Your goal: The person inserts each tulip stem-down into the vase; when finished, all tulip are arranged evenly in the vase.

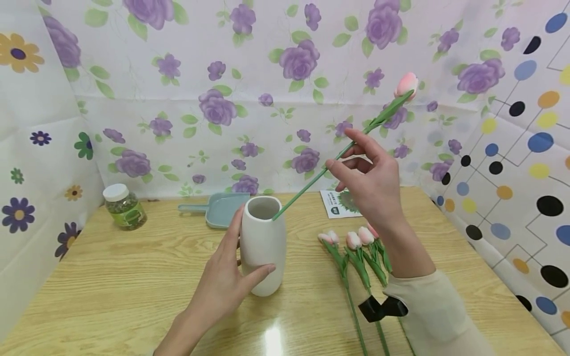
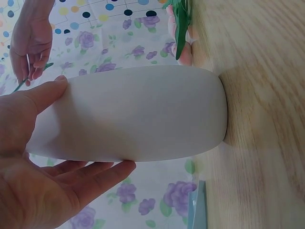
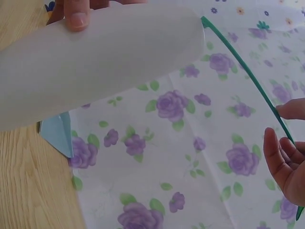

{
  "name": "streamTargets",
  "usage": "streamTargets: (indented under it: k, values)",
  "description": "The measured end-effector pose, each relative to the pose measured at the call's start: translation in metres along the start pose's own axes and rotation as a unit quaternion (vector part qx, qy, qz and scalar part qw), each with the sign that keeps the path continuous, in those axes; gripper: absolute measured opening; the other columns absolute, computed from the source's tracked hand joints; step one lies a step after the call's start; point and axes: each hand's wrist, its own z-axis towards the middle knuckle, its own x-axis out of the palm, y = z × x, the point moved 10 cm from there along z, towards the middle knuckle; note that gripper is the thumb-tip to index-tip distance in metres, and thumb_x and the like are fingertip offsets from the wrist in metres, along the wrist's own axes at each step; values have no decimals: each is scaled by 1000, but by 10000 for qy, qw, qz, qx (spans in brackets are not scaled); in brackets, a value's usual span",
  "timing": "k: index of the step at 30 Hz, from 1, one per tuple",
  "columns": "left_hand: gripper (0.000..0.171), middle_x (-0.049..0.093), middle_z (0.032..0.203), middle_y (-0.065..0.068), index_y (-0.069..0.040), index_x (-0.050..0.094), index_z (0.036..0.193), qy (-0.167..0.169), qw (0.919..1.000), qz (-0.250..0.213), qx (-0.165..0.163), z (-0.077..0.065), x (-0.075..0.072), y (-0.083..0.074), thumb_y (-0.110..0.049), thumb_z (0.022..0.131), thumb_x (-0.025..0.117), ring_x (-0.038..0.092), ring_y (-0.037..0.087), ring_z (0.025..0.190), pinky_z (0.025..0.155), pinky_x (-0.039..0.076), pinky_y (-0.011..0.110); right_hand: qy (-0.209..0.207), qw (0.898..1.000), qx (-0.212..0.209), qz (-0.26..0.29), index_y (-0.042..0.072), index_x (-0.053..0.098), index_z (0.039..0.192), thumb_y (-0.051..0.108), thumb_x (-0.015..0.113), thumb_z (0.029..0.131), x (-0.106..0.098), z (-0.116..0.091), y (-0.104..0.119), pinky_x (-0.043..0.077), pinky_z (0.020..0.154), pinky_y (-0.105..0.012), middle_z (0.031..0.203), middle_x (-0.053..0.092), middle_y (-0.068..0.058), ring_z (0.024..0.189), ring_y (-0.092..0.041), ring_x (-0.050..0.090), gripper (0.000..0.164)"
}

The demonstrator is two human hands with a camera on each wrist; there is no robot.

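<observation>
A white vase (image 1: 263, 252) stands upright on the wooden table, and my left hand (image 1: 224, 277) grips its side, thumb across the front and fingers behind. In the left wrist view, the vase (image 2: 138, 114) has its base on the tabletop. My right hand (image 1: 371, 180) pinches the green stem of an artificial pink tulip (image 1: 406, 86) between thumb and fingers. The stem slants down to the left, its lower end right at the vase's rim. In the right wrist view, the stem (image 3: 248, 71) meets the mouth of the vase, with the right hand (image 3: 290, 152) further along it.
Several pink tulips (image 1: 354, 241) lie on the table (image 1: 133, 277) at right, partly under the right forearm. Behind the vase lies a light blue dustpan (image 1: 227, 210). A lidded jar (image 1: 124, 206) stands at back left, a printed card (image 1: 336, 203) at back right. Patterned sheets surround the table.
</observation>
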Motion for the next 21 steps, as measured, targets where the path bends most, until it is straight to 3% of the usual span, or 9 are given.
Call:
streamTargets:
  k: [21]
  values:
    - [124,42,164,11,-36,3,170,93,9998,-64,-139,0,1,2,-22,85,91,64,40,129,87,63,57,-51,9992,-155,-355,14,59,150,-3,78,89,13,-1,0,59,55,-25,103,56,-8,75,-7,69,66]
